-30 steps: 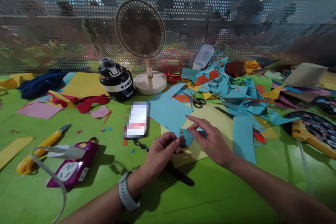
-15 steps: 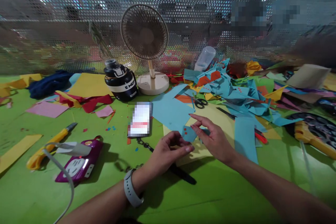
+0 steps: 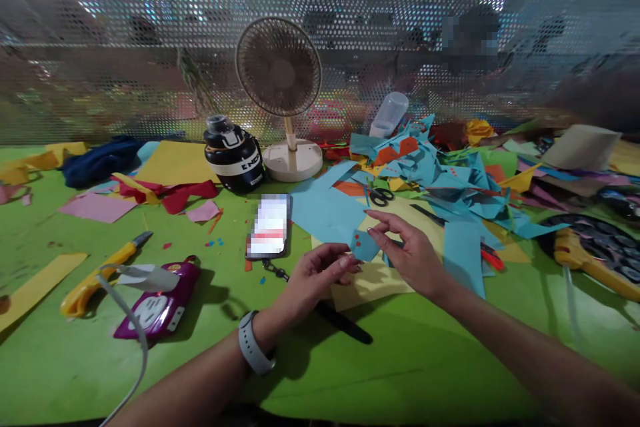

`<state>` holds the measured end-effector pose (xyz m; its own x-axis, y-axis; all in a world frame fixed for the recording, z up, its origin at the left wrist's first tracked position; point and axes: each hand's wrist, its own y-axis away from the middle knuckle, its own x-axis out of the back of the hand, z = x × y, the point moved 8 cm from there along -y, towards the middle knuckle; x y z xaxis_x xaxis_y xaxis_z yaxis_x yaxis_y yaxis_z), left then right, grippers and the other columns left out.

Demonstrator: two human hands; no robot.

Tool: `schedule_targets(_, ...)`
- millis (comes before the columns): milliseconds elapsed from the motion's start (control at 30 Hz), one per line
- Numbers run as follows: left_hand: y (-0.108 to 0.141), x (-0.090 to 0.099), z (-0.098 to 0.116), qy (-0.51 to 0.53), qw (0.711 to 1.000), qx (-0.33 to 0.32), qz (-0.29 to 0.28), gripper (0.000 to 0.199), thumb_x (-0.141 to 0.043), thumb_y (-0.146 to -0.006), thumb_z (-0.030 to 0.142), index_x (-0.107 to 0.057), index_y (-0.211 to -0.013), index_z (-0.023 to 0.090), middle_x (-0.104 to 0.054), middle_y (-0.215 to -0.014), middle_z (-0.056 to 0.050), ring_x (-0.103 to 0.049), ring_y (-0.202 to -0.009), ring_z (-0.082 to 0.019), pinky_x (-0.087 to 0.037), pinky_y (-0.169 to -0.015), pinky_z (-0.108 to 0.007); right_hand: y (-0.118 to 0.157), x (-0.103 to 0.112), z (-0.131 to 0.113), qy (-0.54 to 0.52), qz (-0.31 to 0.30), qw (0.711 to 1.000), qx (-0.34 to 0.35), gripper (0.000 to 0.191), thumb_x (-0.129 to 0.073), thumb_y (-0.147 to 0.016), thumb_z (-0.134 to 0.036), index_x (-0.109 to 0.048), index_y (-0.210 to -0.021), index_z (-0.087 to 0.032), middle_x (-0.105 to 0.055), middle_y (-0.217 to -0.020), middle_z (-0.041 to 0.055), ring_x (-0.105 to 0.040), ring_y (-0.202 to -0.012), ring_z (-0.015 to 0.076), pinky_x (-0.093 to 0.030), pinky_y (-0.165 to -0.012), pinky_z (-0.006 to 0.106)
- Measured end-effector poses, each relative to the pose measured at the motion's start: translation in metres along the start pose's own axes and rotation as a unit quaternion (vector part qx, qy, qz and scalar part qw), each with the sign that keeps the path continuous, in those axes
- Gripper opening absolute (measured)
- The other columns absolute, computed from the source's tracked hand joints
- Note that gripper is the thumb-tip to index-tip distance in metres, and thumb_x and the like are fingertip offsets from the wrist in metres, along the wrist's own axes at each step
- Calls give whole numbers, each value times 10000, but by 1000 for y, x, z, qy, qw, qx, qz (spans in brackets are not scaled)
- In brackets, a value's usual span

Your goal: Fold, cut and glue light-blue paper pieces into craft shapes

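Note:
Between my hands is a small piece of light blue paper (image 3: 365, 247) with red dots on it. My left hand (image 3: 323, 273), a pale watch (image 3: 254, 343) on its wrist, is curled with thumb and fingers closed at the paper's left edge. On the other side, my right hand (image 3: 407, 250) has its thumb by the paper's upper right edge. Its index finger stretches above, apart from the thumb. More blue paper shows under the right palm, partly hidden. Beneath both hands lies a yellow sheet (image 3: 365, 287).
Black scissors (image 3: 383, 197) and a heap of blue scraps (image 3: 430, 160) lie beyond my hands. To the left are a phone (image 3: 270, 227), a purple power bank (image 3: 163, 303) and a yellow cutter (image 3: 105, 273). A fan (image 3: 293, 161) and a bottle (image 3: 233, 160) stand behind. A yellow glue gun (image 3: 585, 257) lies right.
The dotted blue paper has risen slightly and its face shows more fully. My left hand has moved up a little, and my right hand has shifted slightly. The view has shifted slightly.

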<state>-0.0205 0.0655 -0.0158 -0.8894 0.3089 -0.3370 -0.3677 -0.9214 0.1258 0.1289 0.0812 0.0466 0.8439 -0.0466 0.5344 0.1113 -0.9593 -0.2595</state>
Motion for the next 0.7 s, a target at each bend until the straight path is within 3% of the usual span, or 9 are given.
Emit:
schedule_targets(133, 1, -1, -9, 1, 999, 35, -4, 297, -749, -725, 361, -639, -909, 156, -731, -869, -79, -686, -860, -213, -540, -698, -308, 3, -3, -1, 17, -22, 1000, 14, 360, -526, -886, -332, -595, -1209, -188, -673, -892, 34, -627, -898, 179, -485, -866, 344)
schedule_targets(333, 4, -5, -14, -7, 998, 64, -16, 277, -732, -744, 374, -652, -900, 160, -728, -880, -74, -680, -885, -228, -542, -682, -302, 11, -4, 3, 29, -45, 999, 3, 364, -516, -889, -320, -588, -1221, -187, -689, -883, 31, -638, -873, 176, -507, -806, 325)
schedule_targets(433, 3, -3, -17, -2, 997, 73, -5, 249, -738, -739, 370, -649, -836, 158, -721, -822, -56, -683, -838, -209, -538, -684, -295, 15, 4, 3, 37, -46, 998, 14, 389, -521, -886, -324, -555, -1258, -216, -698, -966, 35, -627, -969, 187, -494, -864, 340)
schedule_targets(567, 0, 2, -16, 23, 997, 72, 20, 252, -760, -715, 358, -635, -816, 164, -712, -807, -37, -680, -839, -193, -541, -668, -276, 20, 44, 14, 66, 1, 998, -13, 403, -530, -874, -382, -556, -1246, -229, -682, -1075, 45, -610, -1039, 199, -453, -948, 367)
schedule_targets(700, -1, 6, -17, 33, 996, 75, 45, 288, -789, -675, 364, -623, -799, 163, -709, -781, -26, -685, -805, -183, -547, -641, -262, 37, 115, 46, 165, 50, 979, -111, 398, -503, -858, -408, -590, -1198, -221, -686, -1092, 76, -635, -987, 231, -492, -847, 365)
